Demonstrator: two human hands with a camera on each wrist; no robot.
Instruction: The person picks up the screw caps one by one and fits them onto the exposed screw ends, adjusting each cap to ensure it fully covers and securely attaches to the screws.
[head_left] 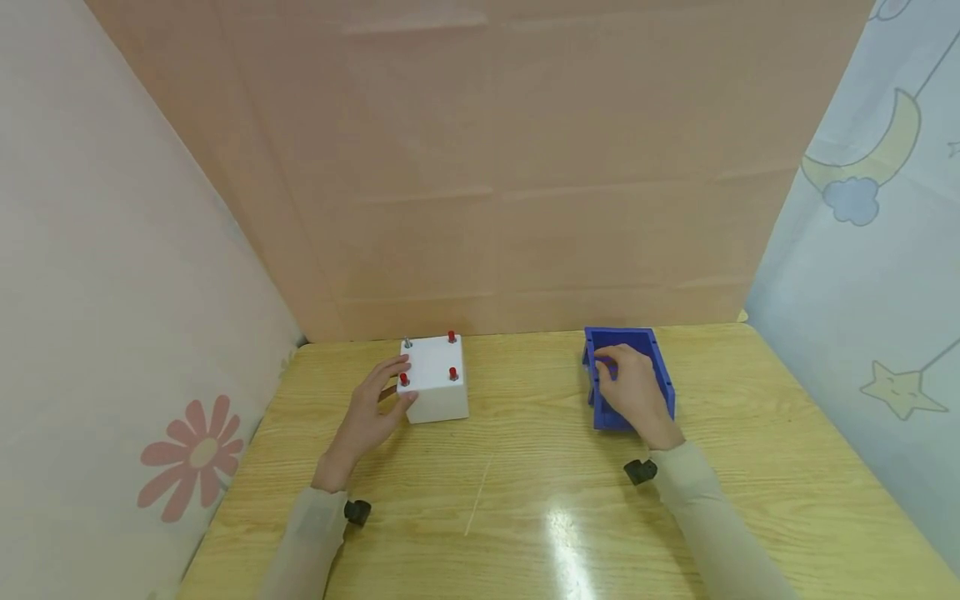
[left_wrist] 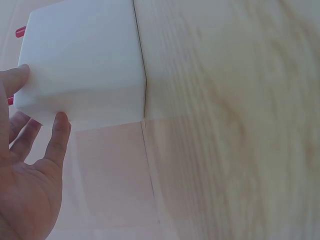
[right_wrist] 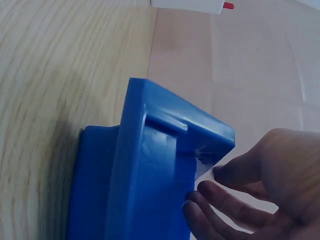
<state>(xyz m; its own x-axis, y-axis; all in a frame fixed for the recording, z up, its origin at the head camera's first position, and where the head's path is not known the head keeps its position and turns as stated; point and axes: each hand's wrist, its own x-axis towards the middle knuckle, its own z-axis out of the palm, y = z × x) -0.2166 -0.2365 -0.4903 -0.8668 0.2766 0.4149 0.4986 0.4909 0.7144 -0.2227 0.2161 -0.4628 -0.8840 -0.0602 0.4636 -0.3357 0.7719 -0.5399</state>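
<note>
A white box (head_left: 437, 403) stands on the table, with metal posts at its top corners. Red caps (head_left: 453, 372) sit on three posts; the far-left post (head_left: 408, 342) shows bare metal. My left hand (head_left: 372, 410) rests against the box's left side, thumb at the front edge and fingertips by the top. In the left wrist view, thumb and finger touch the box (left_wrist: 85, 55). My right hand (head_left: 633, 390) is over the blue bin (head_left: 663, 367), its fingers bent and thumb near the fingertips (right_wrist: 207, 189). Whether something small is between them is hidden. Something red (head_left: 612, 367) shows beneath these fingers.
Both objects stand near the far edge of the wooden table (head_left: 510, 467), before a brown paper backdrop (head_left: 525, 208). Patterned walls rise on the left and right. A dark wrist camera (head_left: 640, 472) sits below my right hand, another (head_left: 357, 512) below my left.
</note>
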